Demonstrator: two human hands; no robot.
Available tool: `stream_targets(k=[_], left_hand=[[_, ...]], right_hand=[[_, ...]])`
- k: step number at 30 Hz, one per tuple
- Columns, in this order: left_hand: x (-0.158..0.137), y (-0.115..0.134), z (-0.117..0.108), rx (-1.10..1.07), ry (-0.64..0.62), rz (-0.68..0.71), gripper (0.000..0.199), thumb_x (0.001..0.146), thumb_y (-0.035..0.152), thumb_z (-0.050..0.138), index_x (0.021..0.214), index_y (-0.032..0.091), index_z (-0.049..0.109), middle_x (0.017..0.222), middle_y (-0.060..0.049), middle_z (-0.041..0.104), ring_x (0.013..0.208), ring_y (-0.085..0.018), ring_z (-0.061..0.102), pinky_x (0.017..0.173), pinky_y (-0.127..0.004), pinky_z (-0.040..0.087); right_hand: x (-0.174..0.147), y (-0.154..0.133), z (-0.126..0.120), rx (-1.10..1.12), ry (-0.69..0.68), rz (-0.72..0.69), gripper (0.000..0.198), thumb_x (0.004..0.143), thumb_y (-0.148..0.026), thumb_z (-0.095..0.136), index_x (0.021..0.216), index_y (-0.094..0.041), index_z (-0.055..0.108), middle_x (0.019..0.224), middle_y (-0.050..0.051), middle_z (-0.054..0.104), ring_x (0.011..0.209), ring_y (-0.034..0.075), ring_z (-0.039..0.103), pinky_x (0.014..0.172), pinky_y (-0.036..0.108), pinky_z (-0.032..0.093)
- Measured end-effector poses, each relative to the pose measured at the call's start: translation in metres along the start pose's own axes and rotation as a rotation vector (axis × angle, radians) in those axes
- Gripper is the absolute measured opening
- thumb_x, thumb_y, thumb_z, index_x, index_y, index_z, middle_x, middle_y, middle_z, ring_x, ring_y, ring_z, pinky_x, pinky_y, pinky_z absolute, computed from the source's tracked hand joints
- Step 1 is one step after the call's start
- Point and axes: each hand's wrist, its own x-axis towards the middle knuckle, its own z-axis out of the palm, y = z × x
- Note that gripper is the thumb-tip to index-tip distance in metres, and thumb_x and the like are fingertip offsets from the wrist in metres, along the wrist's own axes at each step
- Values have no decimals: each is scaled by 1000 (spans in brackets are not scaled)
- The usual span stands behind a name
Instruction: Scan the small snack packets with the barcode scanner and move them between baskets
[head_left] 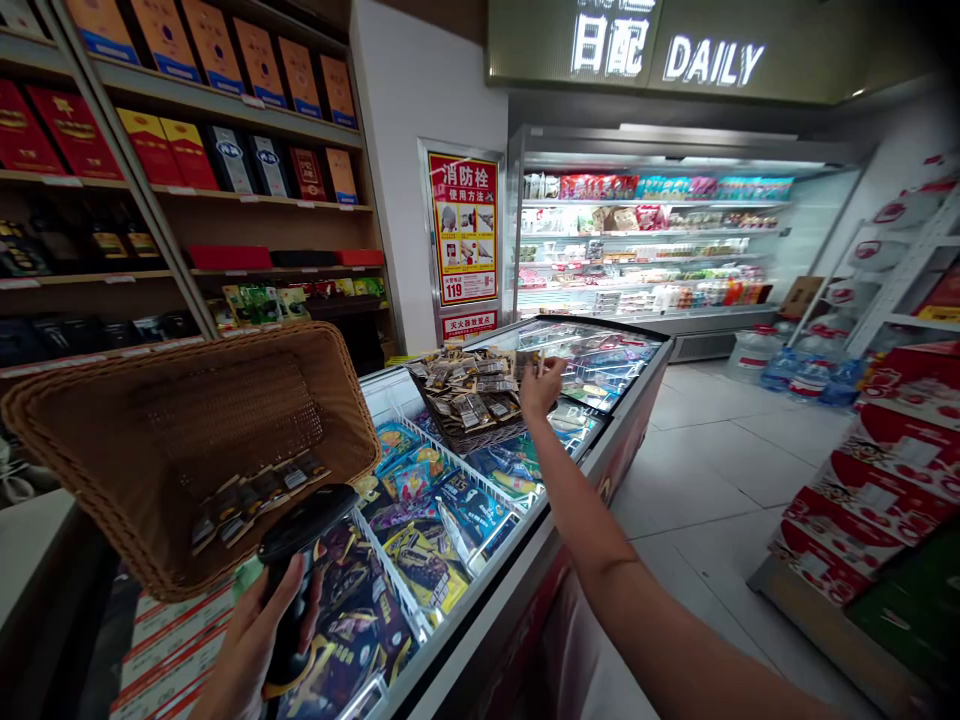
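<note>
My left hand (289, 610) is wrapped round the grip of a black handheld barcode scanner (307, 520), low in front of me. A deep brown wicker basket (180, 400) stands tilted beyond the scanner, with a short row of small packets (255, 495) on its floor. Out ahead, my right hand (541, 385) pinches a small packet (527, 362) at the edge of a heap of similar packets (472, 385). That heap fills a shallow dark woven tray (480, 436), which rests on the glass top of a chest freezer (645, 372).
Bagged frozen goods (427, 560) lie under the freezer glass. Shelves of boxed goods (247, 160) line the left wall. A lit open chiller (652, 230) stands at the back. Stacked red cartons (877, 470) and water bottles (810, 375) are on the right.
</note>
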Motion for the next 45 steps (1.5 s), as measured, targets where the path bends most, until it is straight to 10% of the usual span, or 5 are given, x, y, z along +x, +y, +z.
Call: stream_targets(k=[10,14,22,33,45], left_hand=[[4,-8,-2,-1,13,-15,52,73,66,83,76,22,56,55,4,54,42,-11,43,40,-22,35],[5,-11,-3,35,-12,8,54,73,69,82,77,21,57,60,4,57,41,-9,45,39,-22,36],[18,-7,-28,14,223,161,57,74,74,79,74,22,54,57,6,55,39,-9,47,37,-22,38],[19,0,-34,-103,300,212,58,72,71,83,89,21,59,60,7,57,41,-9,47,36,-22,37],[18,-4,-29,-119,191,157,59,71,70,85,86,22,54,64,7,60,42,-8,49,37,-22,39]], right_hand=[[4,21,-2,-196,-175,-228,7,97,-16,50,95,-23,50,113,21,64,104,28,54,95,41,38],[-62,0,26,-86,-312,-402,12,100,-20,47,103,-20,58,115,19,66,117,30,56,108,43,40],[-246,-64,111,49,-1214,-446,18,95,-26,65,111,-21,70,126,15,66,119,32,61,108,44,46],[-298,-65,157,-196,-1216,-112,52,74,-38,86,118,-19,65,125,18,69,130,33,57,108,46,45],[-208,-36,54,491,-913,259,37,78,-58,70,81,-22,61,55,-8,43,49,11,41,45,23,31]])
